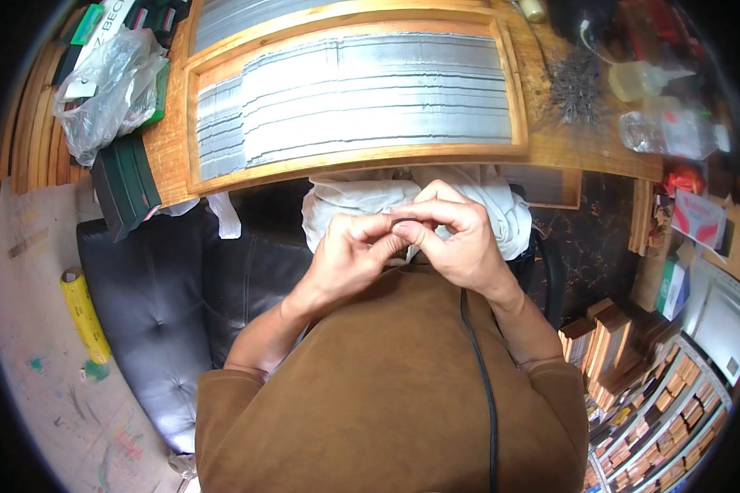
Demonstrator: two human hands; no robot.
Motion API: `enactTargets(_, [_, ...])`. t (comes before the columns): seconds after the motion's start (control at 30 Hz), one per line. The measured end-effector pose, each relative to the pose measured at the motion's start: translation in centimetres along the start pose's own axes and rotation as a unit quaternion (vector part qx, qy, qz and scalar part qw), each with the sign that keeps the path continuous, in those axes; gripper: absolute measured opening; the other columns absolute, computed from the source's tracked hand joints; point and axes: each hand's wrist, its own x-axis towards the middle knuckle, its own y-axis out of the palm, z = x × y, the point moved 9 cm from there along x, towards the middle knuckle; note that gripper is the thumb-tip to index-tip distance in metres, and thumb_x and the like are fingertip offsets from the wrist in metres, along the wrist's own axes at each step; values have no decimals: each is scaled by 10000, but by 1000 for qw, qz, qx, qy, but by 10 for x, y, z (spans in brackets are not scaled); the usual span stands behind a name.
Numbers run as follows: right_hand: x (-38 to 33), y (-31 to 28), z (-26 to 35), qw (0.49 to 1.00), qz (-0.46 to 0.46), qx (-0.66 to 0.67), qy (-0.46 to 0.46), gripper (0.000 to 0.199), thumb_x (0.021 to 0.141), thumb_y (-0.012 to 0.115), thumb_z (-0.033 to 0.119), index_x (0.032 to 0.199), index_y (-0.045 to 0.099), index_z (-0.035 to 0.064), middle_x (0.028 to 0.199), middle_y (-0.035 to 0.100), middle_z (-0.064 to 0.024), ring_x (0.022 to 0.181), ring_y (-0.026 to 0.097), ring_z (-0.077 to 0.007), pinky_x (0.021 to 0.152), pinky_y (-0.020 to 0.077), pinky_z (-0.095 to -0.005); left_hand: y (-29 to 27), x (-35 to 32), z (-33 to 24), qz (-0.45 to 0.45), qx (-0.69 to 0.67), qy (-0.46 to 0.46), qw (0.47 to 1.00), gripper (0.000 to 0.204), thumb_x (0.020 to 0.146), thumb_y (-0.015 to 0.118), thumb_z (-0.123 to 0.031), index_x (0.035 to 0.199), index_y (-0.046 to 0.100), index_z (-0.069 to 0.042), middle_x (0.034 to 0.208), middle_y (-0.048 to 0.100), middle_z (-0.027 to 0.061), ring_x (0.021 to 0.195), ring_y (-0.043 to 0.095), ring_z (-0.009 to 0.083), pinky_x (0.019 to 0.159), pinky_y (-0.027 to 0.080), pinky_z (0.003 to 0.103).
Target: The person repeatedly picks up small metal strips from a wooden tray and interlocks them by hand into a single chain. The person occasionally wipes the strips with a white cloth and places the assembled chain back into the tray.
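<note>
In front of my chest, my left hand (347,251) and my right hand (462,245) meet with their fingertips pinched together. Between them is a small, thin dark piece (402,219), mostly covered by fingers, so its kind cannot be made out. Both hands are closed on it, above a white cloth (330,215) on my lap. Just beyond stands the table, where a wooden frame (362,163) holds rows of thin silvery-grey strips (374,99).
Table right: dark metal pins (577,89), a squeeze bottle (640,80), a clear plastic bottle (668,133). Left: a plastic bag (111,99) and a dark green box (126,187). A black padded seat (160,329), yellow roll (85,316) and stacked wooden pieces (608,337) are around me.
</note>
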Motion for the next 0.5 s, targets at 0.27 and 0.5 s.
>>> enactTargets(0.27, [-1,20,7,996,27,56,-59,171,836,813,-54,996,811,5,841,654,-33,714,596,-101,594,466,-244,-13,-21,-5,-33,106,112,987,93,933,737,-25,1016,768,1,717,698,146,565,616,161,540,478,300])
enactTargets(0.5, [0,25,7,996,30,68,-39,151,826,837,-36,968,809,7,836,675,-36,700,603,-99,583,463,-241,-15,-21,3,-6,76,89,993,77,933,733,-29,993,768,3,721,707,142,581,624,136,545,476,299])
